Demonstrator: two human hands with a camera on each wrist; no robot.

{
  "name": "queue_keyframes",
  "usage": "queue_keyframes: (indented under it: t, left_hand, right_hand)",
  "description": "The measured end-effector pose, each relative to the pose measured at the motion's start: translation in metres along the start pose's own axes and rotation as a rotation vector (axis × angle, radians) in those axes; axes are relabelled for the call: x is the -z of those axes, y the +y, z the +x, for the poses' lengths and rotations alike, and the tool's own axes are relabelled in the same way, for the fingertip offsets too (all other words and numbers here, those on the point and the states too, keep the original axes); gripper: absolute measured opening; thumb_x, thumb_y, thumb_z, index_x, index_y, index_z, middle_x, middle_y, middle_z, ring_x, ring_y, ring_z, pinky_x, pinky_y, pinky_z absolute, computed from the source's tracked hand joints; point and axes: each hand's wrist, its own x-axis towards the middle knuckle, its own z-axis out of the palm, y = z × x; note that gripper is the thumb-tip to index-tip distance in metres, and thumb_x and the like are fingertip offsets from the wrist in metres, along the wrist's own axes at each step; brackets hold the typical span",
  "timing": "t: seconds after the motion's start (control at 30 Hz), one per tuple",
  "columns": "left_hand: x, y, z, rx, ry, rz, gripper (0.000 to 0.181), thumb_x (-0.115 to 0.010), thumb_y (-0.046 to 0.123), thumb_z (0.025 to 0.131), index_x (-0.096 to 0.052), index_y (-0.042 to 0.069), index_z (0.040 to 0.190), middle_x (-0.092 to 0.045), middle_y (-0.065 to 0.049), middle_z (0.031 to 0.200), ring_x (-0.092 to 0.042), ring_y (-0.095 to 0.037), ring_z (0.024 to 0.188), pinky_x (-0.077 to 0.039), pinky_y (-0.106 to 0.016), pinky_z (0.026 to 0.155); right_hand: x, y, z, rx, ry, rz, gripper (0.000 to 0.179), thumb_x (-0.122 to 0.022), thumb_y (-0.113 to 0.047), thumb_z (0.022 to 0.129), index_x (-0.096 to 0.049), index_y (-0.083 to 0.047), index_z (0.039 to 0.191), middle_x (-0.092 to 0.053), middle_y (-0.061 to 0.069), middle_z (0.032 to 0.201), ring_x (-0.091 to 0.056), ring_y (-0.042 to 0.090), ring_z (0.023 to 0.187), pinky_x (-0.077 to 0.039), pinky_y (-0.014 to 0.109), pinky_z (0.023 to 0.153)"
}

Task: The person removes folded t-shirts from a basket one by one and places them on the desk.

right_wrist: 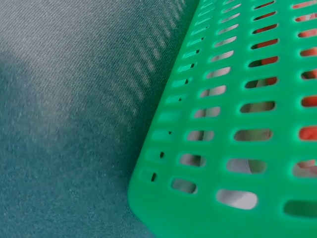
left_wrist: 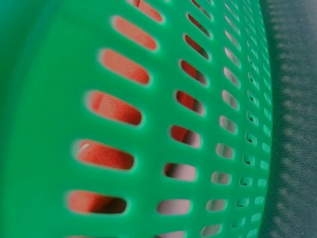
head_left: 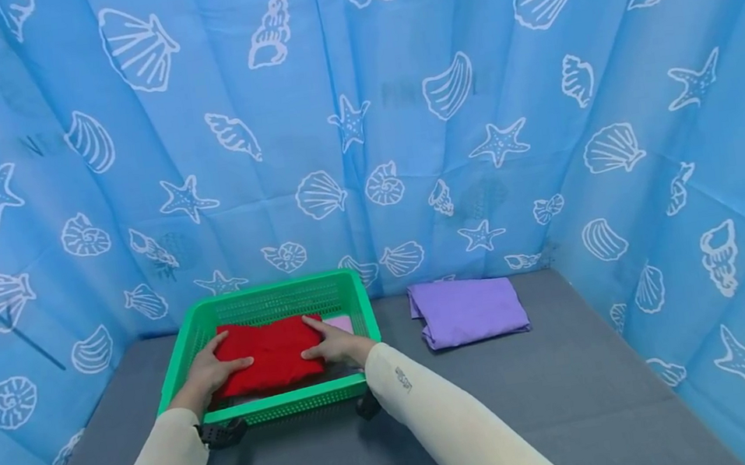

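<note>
A folded red cloth (head_left: 269,360) lies inside a green plastic basket (head_left: 290,408) on the left part of the table. My left hand (head_left: 209,372) holds the cloth's left side, thumb on top. On the opposite side my right hand (head_left: 338,343) grips it likewise, its thumb also on the upper face. Part of a pink cloth (head_left: 338,323) shows under and beside the red one. Both wrist views are filled mostly by the slotted basket wall (left_wrist: 153,124), with red and pale fabric glimpsed through the slots. Fingertips beneath the cloth are hidden.
To the right of the basket lies a folded purple cloth (head_left: 471,312) on the grey table covering (head_left: 507,395). A blue curtain with white shell and starfish prints (head_left: 347,149) hangs behind the table and along both sides. The basket's rim stands between my forearms and the fabric.
</note>
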Motion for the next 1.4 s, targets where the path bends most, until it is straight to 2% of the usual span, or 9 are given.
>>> queue_keyframes:
  t: [0.27,0.43,0.63,0.73,0.87,0.97,1.07,1.23,1.4]
  left_hand:
    - [0.002,0.002,-0.008,-0.055,0.067,-0.046,0.090,-0.072,0.022,0.089,-0.015,0.009,0.158,-0.021,-0.034,0.152,-0.029,-0.051,0.130,-0.047,-0.056,0.099]
    - [0.004,0.005,-0.011,-0.063,0.105,-0.058,0.093,-0.073,0.023,0.088,-0.013,0.013,0.159,-0.022,-0.034,0.151,-0.029,-0.051,0.130,-0.050,-0.055,0.095]
    - [0.005,0.009,-0.011,-0.079,0.111,-0.052,0.094,-0.073,0.025,0.088,-0.012,0.014,0.159,-0.021,-0.034,0.151,-0.029,-0.052,0.130,-0.052,-0.054,0.093]
    - [0.006,0.016,-0.013,-0.097,0.104,-0.070,0.094,-0.072,0.026,0.089,-0.011,0.015,0.159,-0.021,-0.033,0.152,-0.029,-0.051,0.130,-0.052,-0.053,0.093]
    - [0.008,0.025,-0.017,-0.111,0.085,-0.090,0.093,-0.071,0.027,0.090,-0.010,0.017,0.160,-0.021,-0.032,0.153,-0.030,-0.050,0.131,-0.053,-0.051,0.092]
    - [0.008,0.030,-0.021,-0.112,0.078,-0.111,0.093,-0.071,0.028,0.090,-0.010,0.019,0.160,-0.021,-0.031,0.153,-0.031,-0.049,0.131,-0.054,-0.048,0.090]
    - [0.007,0.034,-0.023,-0.115,0.083,-0.127,0.094,-0.072,0.029,0.090,-0.010,0.020,0.160,-0.021,-0.031,0.154,-0.031,-0.049,0.132,-0.055,-0.047,0.088]
    - [0.006,0.038,-0.030,-0.122,0.085,-0.162,0.094,-0.072,0.029,0.089,-0.010,0.024,0.160,-0.020,-0.030,0.156,-0.031,-0.048,0.133,-0.055,-0.046,0.089]
    - [0.005,0.041,-0.039,-0.131,0.068,-0.201,0.093,-0.072,0.030,0.090,-0.010,0.026,0.160,-0.020,-0.028,0.157,-0.034,-0.046,0.131,-0.057,-0.040,0.084]
  right_hand:
    - [0.001,-0.002,-0.002,0.029,0.006,0.037,0.077,-0.068,-0.010,0.092,-0.030,-0.033,0.155,-0.035,0.013,0.154,-0.044,0.028,0.128,-0.053,0.036,0.091]
    - [0.001,-0.004,-0.004,0.036,0.026,0.114,0.079,-0.068,-0.007,0.091,-0.031,-0.035,0.154,-0.034,0.013,0.155,-0.048,0.028,0.125,-0.056,0.032,0.082]
    - [0.004,-0.005,-0.005,0.075,0.045,0.194,0.076,-0.064,-0.002,0.093,-0.032,-0.035,0.154,-0.027,0.013,0.159,-0.052,0.024,0.114,-0.055,0.027,0.070]
    - [0.007,-0.006,-0.007,0.101,0.058,0.223,0.075,-0.063,-0.002,0.093,-0.033,-0.033,0.154,-0.025,0.012,0.160,-0.049,0.027,0.121,-0.056,0.032,0.075]
    - [0.011,-0.007,-0.012,0.122,0.079,0.211,0.071,-0.065,-0.012,0.094,-0.032,-0.032,0.154,-0.023,0.012,0.160,-0.037,0.034,0.138,-0.052,0.039,0.092]
    - [0.015,-0.008,-0.015,0.126,0.097,0.200,0.069,-0.067,-0.021,0.094,-0.033,-0.033,0.154,-0.023,0.011,0.160,-0.033,0.034,0.142,-0.051,0.038,0.094]
    - [0.019,-0.011,-0.018,0.126,0.113,0.213,0.069,-0.068,-0.021,0.094,-0.035,-0.033,0.153,-0.027,0.011,0.159,-0.045,0.031,0.132,-0.054,0.035,0.085]
    - [0.024,-0.019,-0.025,0.113,0.117,0.246,0.069,-0.069,-0.015,0.093,-0.038,-0.035,0.151,-0.033,0.011,0.155,-0.063,0.022,0.092,-0.055,0.028,0.068]
    - [0.027,-0.024,-0.037,0.124,0.087,0.294,0.070,-0.068,-0.012,0.093,-0.038,-0.035,0.152,-0.032,0.011,0.155,-0.064,0.021,0.087,-0.058,0.032,0.070]
